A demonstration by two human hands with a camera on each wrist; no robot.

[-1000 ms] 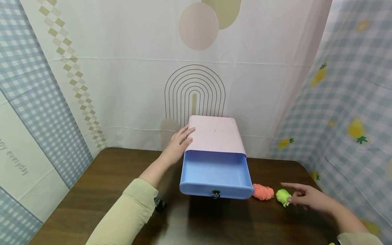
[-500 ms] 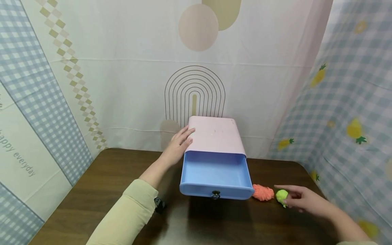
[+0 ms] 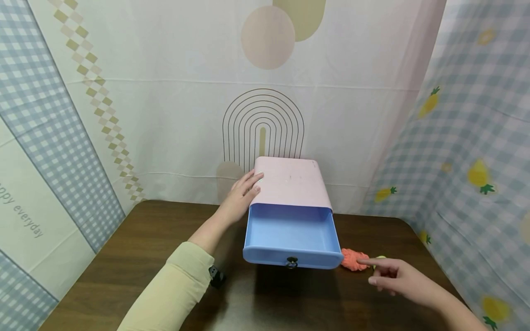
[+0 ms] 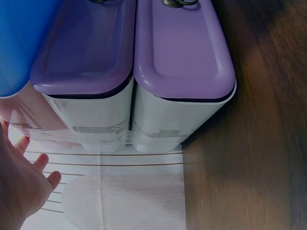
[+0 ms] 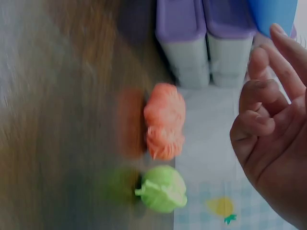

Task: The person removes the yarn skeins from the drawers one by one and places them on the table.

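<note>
The drawer unit has a pink top casing [image 3: 290, 181], and its blue drawer [image 3: 291, 232] is pulled out, with nothing visible inside. Against the casing's left side rests my left hand [image 3: 237, 200], fingers spread onto the top edge. An orange bundle of yarn [image 3: 352, 259] lies on the table right of the drawer front. Beside it, a green bundle of yarn [image 5: 163, 189] is mostly covered by my right hand [image 3: 399, 278] in the head view. That hand hovers empty, index finger extended and other fingers bent; the right wrist view shows it apart from both bundles.
Two purple drawers [image 4: 187, 48] in white casings sit closed beneath the blue one. A ring pull [image 3: 291, 262] hangs on the blue drawer's front. Patterned cloth [image 3: 186, 115] stands behind the brown wooden table [image 3: 165, 216] and along both sides.
My right hand, beside the green yarn before, has shifted slightly toward the orange yarn, now covering most of the green one. My left hand and the drawer unit stay put.
</note>
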